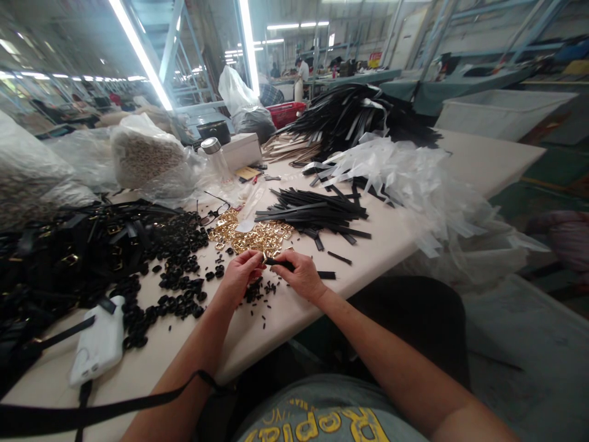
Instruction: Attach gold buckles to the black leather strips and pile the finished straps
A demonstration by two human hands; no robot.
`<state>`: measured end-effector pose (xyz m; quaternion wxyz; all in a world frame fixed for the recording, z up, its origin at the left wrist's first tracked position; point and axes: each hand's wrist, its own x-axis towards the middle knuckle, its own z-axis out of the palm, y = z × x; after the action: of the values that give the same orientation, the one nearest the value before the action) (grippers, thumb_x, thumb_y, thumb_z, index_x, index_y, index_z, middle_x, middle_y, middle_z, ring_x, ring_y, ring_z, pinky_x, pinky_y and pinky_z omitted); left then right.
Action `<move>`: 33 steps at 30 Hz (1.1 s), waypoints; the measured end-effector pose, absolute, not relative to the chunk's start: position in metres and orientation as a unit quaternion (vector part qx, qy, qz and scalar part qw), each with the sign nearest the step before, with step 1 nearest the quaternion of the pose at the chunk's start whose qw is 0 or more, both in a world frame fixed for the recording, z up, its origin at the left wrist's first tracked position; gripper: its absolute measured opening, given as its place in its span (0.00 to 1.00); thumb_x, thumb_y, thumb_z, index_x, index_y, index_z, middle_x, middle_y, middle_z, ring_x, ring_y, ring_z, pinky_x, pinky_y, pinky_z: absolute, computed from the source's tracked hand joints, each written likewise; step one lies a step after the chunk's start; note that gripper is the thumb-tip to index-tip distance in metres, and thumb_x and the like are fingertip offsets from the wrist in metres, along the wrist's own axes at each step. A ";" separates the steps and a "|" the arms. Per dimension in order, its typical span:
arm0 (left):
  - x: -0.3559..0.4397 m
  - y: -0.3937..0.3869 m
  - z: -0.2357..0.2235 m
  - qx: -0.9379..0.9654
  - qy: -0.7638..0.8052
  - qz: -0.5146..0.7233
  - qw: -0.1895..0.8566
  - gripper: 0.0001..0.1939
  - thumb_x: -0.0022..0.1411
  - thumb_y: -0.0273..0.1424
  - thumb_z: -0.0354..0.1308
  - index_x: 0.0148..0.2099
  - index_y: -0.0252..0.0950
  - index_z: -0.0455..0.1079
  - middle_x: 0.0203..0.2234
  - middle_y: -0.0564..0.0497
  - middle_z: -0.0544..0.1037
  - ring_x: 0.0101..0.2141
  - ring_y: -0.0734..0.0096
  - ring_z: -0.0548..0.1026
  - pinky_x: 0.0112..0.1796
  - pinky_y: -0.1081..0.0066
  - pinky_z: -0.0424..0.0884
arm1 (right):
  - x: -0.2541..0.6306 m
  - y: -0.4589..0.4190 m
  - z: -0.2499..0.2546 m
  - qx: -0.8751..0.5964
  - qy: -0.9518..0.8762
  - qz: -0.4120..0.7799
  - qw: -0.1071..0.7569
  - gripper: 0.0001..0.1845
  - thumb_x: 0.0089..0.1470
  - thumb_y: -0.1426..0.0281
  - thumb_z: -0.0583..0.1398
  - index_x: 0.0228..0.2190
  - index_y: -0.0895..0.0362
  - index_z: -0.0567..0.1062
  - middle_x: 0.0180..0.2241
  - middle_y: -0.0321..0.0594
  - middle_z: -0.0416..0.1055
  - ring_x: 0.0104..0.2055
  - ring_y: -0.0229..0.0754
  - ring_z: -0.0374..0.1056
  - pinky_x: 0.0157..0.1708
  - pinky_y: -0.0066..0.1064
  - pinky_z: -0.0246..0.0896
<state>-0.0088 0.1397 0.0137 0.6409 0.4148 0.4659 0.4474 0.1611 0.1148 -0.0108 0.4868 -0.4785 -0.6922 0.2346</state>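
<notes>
Over the near part of the table, my left hand [243, 271] is closed in a pinch on a small gold buckle [264, 259], which its fingertips partly cover. My right hand [301, 274] grips a short black strap [284, 264] whose end meets the buckle. Just beyond the fingers lies a heap of loose gold buckles [271, 232]. Small black bits [257, 291] are scattered under the hands. To the left spreads a pile of small black loops [181, 282]. Flat black straps [317, 210] are stacked past my right hand.
Finished-looking black straps with buckles [92, 245] cover the table's left side. A white power bank [99, 344] lies near the left front. Farther back are a bottle [214, 153], a bag of small pieces [145, 150], long black strips [350, 116] and white plastic strips [405, 178].
</notes>
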 end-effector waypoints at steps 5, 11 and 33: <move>-0.007 0.137 0.016 0.460 0.456 0.445 0.619 0.17 0.48 0.42 0.69 0.30 0.33 0.72 0.16 0.57 0.69 0.15 0.82 0.62 0.16 0.81 0.57 | 0.161 0.115 -0.010 -0.482 -0.691 0.232 0.487 0.04 0.53 0.67 0.64 0.32 0.54 0.76 0.31 0.35 0.76 0.33 0.38 0.70 0.35 0.28 0.62; -0.007 0.138 0.014 0.452 0.444 0.442 0.635 0.16 0.48 0.41 0.69 0.35 0.34 0.76 0.22 0.54 0.74 0.20 0.82 0.67 0.21 0.81 0.63 | 0.160 0.115 -0.010 -0.491 -0.698 0.229 0.469 0.04 0.53 0.68 0.64 0.33 0.54 0.76 0.31 0.35 0.76 0.33 0.39 0.70 0.35 0.28 0.62; -0.007 0.138 0.011 0.462 0.442 0.442 0.629 0.15 0.45 0.35 0.72 0.37 0.36 0.78 0.26 0.54 0.77 0.24 0.80 0.71 0.28 0.78 0.67 | 0.159 0.113 -0.009 -0.494 -0.694 0.223 0.473 0.07 0.55 0.66 0.62 0.37 0.54 0.77 0.35 0.37 0.78 0.37 0.41 0.73 0.40 0.30 0.65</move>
<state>-0.0073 0.1376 0.0107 0.6291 0.4621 0.4417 0.4423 0.1595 0.1129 -0.0093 0.4731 -0.4942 -0.6945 0.2228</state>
